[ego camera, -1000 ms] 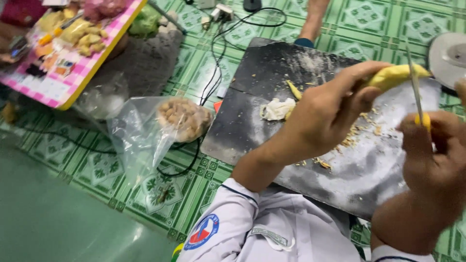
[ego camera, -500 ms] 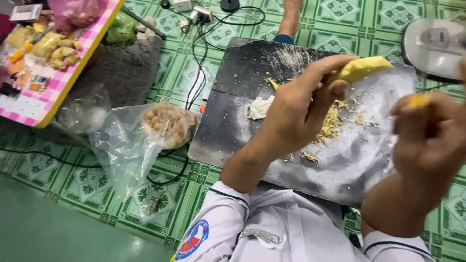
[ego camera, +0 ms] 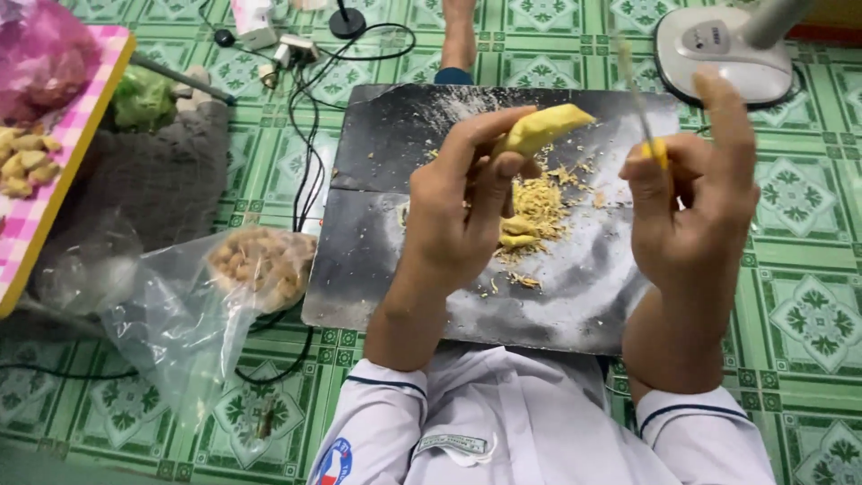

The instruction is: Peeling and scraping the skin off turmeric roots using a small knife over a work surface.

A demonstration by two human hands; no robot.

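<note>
My left hand (ego camera: 462,211) holds a peeled yellow piece of ginger root (ego camera: 543,127) by its lower end, raised above a dark board (ego camera: 377,251). My right hand (ego camera: 696,198) grips a thin knife (ego camera: 639,112) with a yellow handle, its blade pointing up and away, index finger stretched out. The knife sits just right of the root, not touching it. Below both hands a heap of yellow peelings and scraps (ego camera: 534,211) lies on the board.
A clear plastic bag with brown root pieces (ego camera: 256,265) lies left of the board. Black cables (ego camera: 305,180) run along the green tiled floor. A white fan base (ego camera: 727,45) stands at top right. A pink checked tray (ego camera: 36,207) with roots is at far left.
The view has shifted so the board sits more central. My right hand has risen and moved in closer to the root, and the left hand has turned the root more upright.
</note>
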